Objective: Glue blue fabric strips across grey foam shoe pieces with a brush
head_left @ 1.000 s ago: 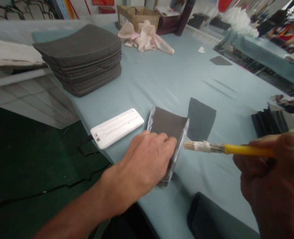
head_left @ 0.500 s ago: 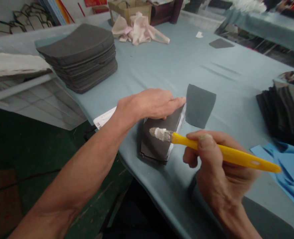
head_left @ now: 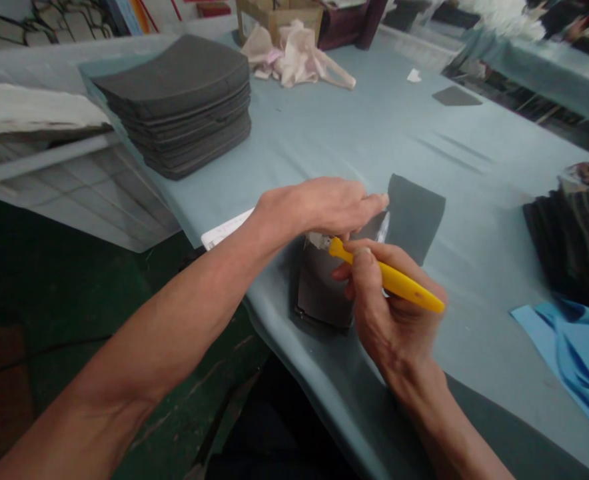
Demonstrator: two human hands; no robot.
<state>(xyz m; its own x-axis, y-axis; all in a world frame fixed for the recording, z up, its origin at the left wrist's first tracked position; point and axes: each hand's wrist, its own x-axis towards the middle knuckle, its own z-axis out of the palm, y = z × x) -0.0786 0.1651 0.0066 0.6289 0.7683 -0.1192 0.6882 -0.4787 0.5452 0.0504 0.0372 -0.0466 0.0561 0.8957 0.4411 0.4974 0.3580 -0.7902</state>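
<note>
My right hand (head_left: pixel 389 313) grips a yellow-handled paintbrush (head_left: pixel 414 293), its bristles smeared with white paste. The brush tip is over the left side of a small stack of dark grey pieces (head_left: pixel 322 290), close under my left wrist. My left hand (head_left: pixel 332 203) lies across the far end of that stack with its fingers stretched out, pressing on it. White paste shows along the stack's right edge (head_left: pixel 384 227), partly hidden by my right hand. A single dark grey piece (head_left: pixel 417 217) lies flat just right of the stack.
A tall stack of grey sheets (head_left: pixel 179 100) stands at the back left, near crumpled pale cloth (head_left: pixel 299 53) and a cardboard box (head_left: pixel 279 20). Dark folded pieces (head_left: pixel 569 240) and blue cloth (head_left: pixel 569 340) lie at right. The table edge (head_left: pixel 284 360) runs close to my body.
My right hand has moved left and slightly up, bringing the brush tip beside my left hand. My left hand still presses on the stack. The view has shifted a little.
</note>
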